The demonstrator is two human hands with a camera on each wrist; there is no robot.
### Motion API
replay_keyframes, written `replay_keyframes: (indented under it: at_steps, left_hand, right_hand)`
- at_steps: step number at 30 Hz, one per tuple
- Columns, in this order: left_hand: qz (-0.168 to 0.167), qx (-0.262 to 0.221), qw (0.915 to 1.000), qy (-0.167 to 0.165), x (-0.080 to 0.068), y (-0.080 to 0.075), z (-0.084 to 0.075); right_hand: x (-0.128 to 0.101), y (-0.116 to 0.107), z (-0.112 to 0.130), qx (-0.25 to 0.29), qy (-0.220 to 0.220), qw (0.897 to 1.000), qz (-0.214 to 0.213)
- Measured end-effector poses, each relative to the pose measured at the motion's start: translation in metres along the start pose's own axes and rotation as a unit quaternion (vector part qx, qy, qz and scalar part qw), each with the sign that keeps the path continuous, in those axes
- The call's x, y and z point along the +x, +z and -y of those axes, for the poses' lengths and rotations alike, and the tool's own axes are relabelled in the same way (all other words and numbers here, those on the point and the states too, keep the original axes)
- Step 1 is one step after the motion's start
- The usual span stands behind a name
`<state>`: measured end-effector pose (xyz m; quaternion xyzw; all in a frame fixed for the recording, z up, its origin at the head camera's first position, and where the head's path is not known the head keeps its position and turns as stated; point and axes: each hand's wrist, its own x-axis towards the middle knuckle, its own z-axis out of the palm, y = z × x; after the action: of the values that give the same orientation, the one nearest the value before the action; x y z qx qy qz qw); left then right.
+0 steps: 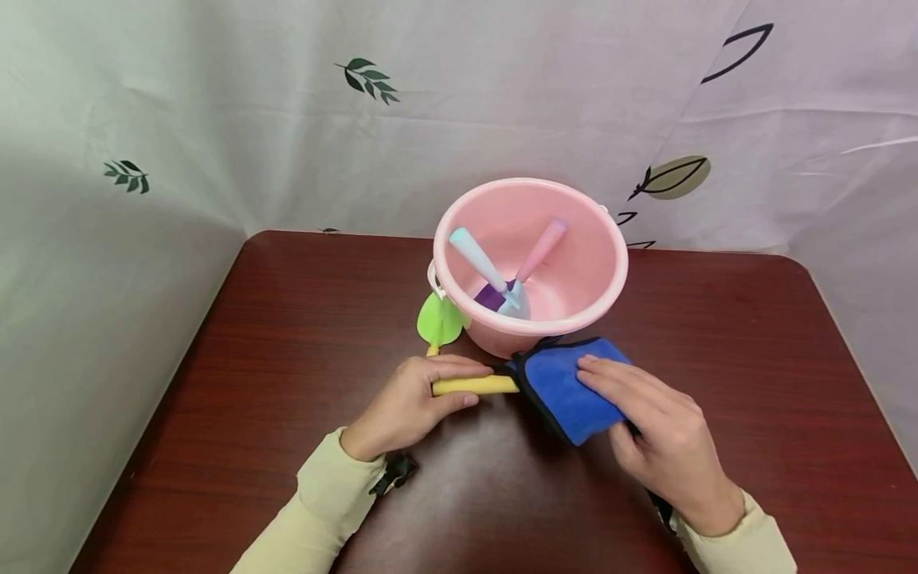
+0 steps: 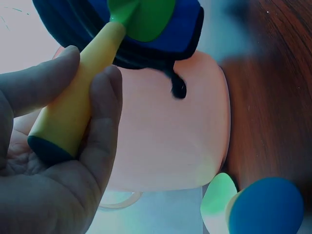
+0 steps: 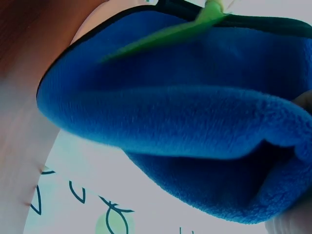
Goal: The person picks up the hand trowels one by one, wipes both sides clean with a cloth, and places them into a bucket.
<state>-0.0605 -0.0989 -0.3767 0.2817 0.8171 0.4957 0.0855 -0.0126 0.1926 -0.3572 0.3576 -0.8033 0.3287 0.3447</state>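
Observation:
My left hand grips the yellow handle of a toy shovel, thumb on one side and fingers on the other. Its green blade lies against a blue towel with black edging. The right hand holds this towel, which is folded around the blade; in the right wrist view the blade shows inside the fold. Just behind both hands stands a pink bucket. A second green shovel with a yellow handle lies at the bucket's left, its handle partly hidden behind the left hand.
Inside the bucket lean a toy tool with a pale blue handle and one with a pink handle, with a purple part below. The bucket's white handle hangs at its left. Leaf-printed cloth hangs behind the dark red table.

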Motion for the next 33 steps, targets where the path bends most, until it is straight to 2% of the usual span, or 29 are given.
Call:
replay_keyframes:
  at_steps: [7, 17, 25, 33]
  left_hand:
    - [0.000, 0.001, 1.0000, -0.002, 0.000, -0.001, 0.000]
    - [-0.003, -0.027, 0.9996, 0.009, 0.000, -0.001, 0.000]
    - [-0.008, -0.035, 0.9992, 0.016, -0.001, -0.004, 0.000]
    - [-0.015, -0.041, 0.9987, 0.026, 0.000, -0.006, -0.001]
  right_hand:
    - [-0.002, 0.002, -0.002, 0.027, -0.044, 0.996, 0.074]
    - [-0.007, 0.003, -0.001, 0.008, -0.030, 0.985, 0.168]
    - [-0.011, 0.001, -0.003, -0.008, -0.012, 0.980, 0.201]
    - [-0.012, -0.004, -0.007, 0.004, 0.008, 0.974, 0.228]
